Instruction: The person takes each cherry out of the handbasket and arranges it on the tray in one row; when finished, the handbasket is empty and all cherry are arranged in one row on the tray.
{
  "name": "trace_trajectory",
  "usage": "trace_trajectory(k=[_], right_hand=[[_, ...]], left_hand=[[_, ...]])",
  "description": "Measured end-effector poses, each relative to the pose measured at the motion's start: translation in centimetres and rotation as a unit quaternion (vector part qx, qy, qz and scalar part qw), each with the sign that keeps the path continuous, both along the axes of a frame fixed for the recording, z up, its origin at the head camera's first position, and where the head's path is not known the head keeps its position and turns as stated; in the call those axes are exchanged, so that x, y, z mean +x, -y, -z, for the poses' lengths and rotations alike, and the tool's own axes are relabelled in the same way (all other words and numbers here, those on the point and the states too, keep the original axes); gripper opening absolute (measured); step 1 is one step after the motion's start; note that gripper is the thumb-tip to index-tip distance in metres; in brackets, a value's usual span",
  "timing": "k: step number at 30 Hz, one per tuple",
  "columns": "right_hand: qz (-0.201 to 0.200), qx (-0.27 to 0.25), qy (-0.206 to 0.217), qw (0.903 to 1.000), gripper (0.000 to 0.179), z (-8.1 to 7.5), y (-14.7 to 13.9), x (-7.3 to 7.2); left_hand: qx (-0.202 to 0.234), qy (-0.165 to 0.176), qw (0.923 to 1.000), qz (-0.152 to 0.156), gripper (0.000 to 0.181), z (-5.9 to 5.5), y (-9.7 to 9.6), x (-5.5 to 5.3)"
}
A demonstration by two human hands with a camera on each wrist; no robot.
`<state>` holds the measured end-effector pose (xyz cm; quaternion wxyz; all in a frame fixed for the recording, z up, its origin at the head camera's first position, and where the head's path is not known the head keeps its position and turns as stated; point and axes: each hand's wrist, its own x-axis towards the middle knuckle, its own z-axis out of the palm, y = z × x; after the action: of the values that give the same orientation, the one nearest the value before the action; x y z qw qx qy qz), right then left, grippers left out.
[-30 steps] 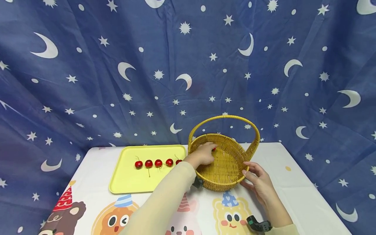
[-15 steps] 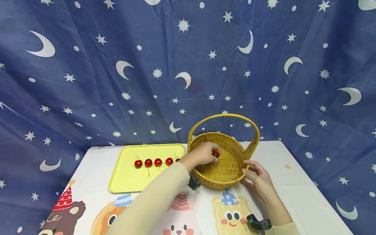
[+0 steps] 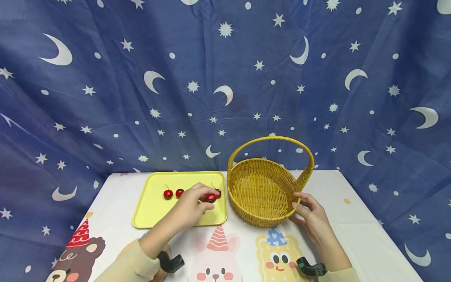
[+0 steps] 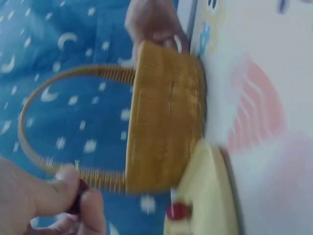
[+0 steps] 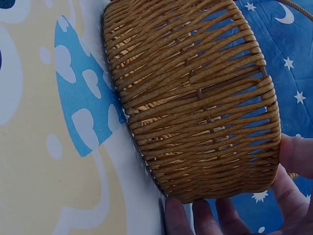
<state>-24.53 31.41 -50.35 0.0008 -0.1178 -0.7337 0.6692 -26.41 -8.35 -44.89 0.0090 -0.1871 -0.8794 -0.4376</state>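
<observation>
A red cherry [image 3: 211,198] is pinched between the thumb and fingers of my left hand [image 3: 192,204], which is over the yellow tray [image 3: 148,219]. The left wrist view shows that cherry [image 4: 77,197] dark and partly covered by the fingertips. Several cherries with stems lie in a row on the tray, among them one at the left end [image 3: 168,194] and one just right of the held cherry; my hand hides part of the row. My right hand [image 3: 313,215] holds the right side of the wicker basket [image 3: 262,221], thumb at the rim and fingers against the woven wall [image 5: 205,117].
The basket's tall arched handle [image 3: 271,138] rises above it, close to the tray's right edge. A white tablecloth [image 3: 363,235] with cartoon animals covers the table. Behind it hangs a blue curtain [image 3: 225,70] with moons and stars.
My left hand has come out of the basket and moved left over the tray, bringing the cherry that was in the basket. My right hand stays at the basket rim.
</observation>
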Motion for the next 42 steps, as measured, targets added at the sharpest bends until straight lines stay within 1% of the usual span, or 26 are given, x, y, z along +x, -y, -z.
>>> trace_trajectory(k=[2,4,6,9,11,14,18,22,27,32,36,42], right_hand=[[0.002,-0.001,0.001,1.0000,0.048,0.0,0.0,0.0],[0.002,-0.002,0.000,1.0000,0.048,-0.1,0.0,0.0],[0.002,0.000,-0.001,1.0000,0.049,-0.1,0.1,0.0],[0.001,0.002,-0.001,1.0000,0.050,-0.1,0.1,0.1],[0.001,0.002,-0.001,1.0000,0.050,-0.1,0.0,0.1],[0.001,0.000,-0.001,1.0000,0.050,0.0,0.0,0.1],[0.003,-0.001,-0.002,1.0000,0.050,0.0,0.0,0.1],[0.002,0.000,-0.001,1.0000,0.051,0.1,0.1,0.0],[0.003,0.003,0.001,1.0000,0.051,0.0,0.1,0.0],[-0.001,0.003,0.001,1.0000,0.051,0.0,0.1,0.0],[0.002,0.002,0.001,1.0000,0.050,0.0,0.0,0.0],[0.003,-0.001,-0.002,1.0000,0.050,0.1,0.0,0.0]], left_hand=[[-0.004,0.015,0.9992,-0.038,0.033,0.3,2.7,0.4],[-0.014,0.016,0.9972,-0.072,0.033,0.7,5.5,0.2],[-0.042,0.006,0.9932,-0.108,0.034,1.2,8.1,-0.3],[-0.099,-0.020,0.9827,-0.155,0.038,2.1,11.6,-1.5],[-0.135,-0.027,0.9755,-0.172,0.039,2.9,13.3,-2.4],[-0.167,-0.019,0.9706,-0.172,0.040,4.1,15.0,-3.7],[-0.186,0.005,0.9690,-0.163,0.043,5.6,15.9,-5.0],[-0.197,0.012,0.9664,-0.165,0.045,6.4,16.2,-5.6],[-0.197,0.012,0.9658,-0.168,0.044,6.6,16.4,-5.9],[-0.198,0.024,0.9643,-0.174,0.048,6.7,16.5,-5.8],[-0.192,0.032,0.9656,-0.172,0.051,6.6,16.5,-5.8],[-0.193,0.033,0.9656,-0.171,0.048,6.4,16.4,-5.7]])
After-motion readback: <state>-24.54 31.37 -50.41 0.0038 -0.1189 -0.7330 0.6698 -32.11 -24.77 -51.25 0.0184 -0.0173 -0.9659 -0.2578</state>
